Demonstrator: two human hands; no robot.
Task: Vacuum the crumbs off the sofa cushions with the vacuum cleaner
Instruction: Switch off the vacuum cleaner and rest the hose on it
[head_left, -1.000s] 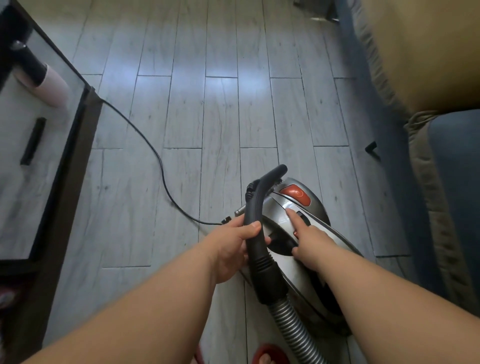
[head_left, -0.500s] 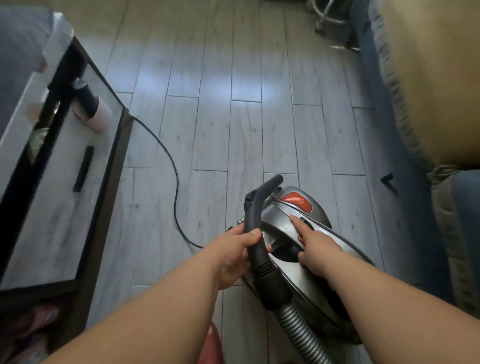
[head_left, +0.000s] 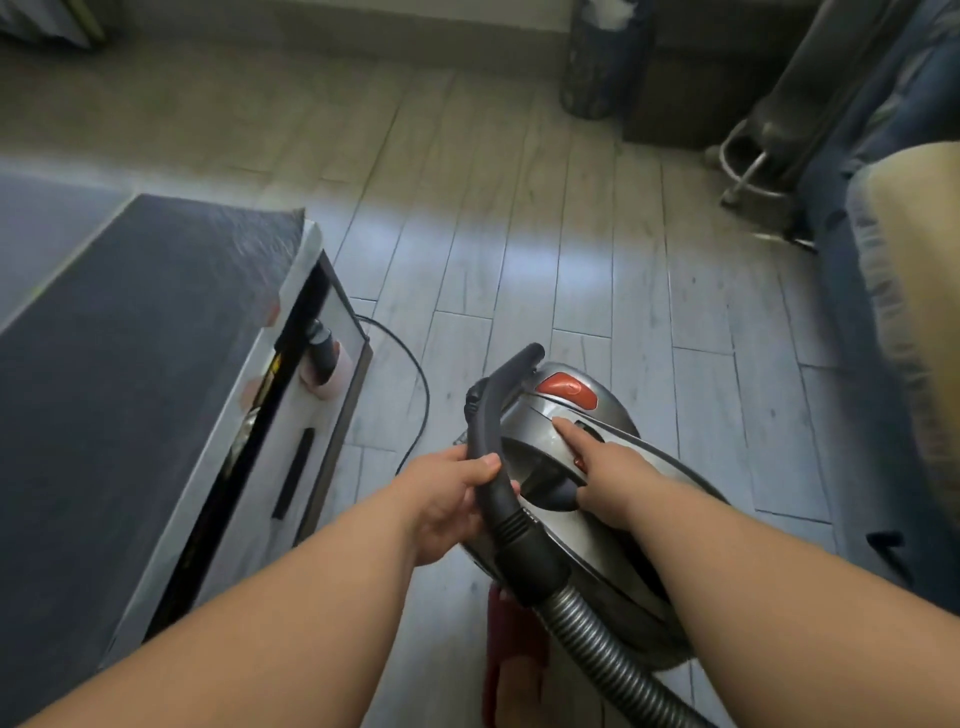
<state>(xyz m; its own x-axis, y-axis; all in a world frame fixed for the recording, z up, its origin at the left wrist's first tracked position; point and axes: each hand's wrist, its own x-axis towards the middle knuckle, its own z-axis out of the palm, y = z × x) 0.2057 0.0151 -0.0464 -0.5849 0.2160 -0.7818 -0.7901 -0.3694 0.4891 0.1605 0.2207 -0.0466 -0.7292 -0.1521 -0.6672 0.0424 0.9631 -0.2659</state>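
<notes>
- Two things lie on the open lower shelf of the low table (head_left: 130, 364): a pink-and-black cylinder (head_left: 324, 364) on its side and a flat black bar (head_left: 293, 473), apart from each other.
- Left hand (head_left: 441, 499) wraps fingers and thumb round the black curved hose handle (head_left: 485, 415), which arches over the front of the vacuum cleaner (head_left: 587, 540).
- Right hand (head_left: 597, 467) rests on the canister, index finger straight on the glossy silver casing just below the orange button (head_left: 567, 387). Whether its other fingers grip anything cannot be told.
- Canister stands on the pale plank floor (head_left: 571, 260), between the table and the sofa (head_left: 909, 312).
- Ribbed grey hose (head_left: 608, 654) runs toward the camera, and a thin black cord (head_left: 415, 384) loops beside the table.
</notes>
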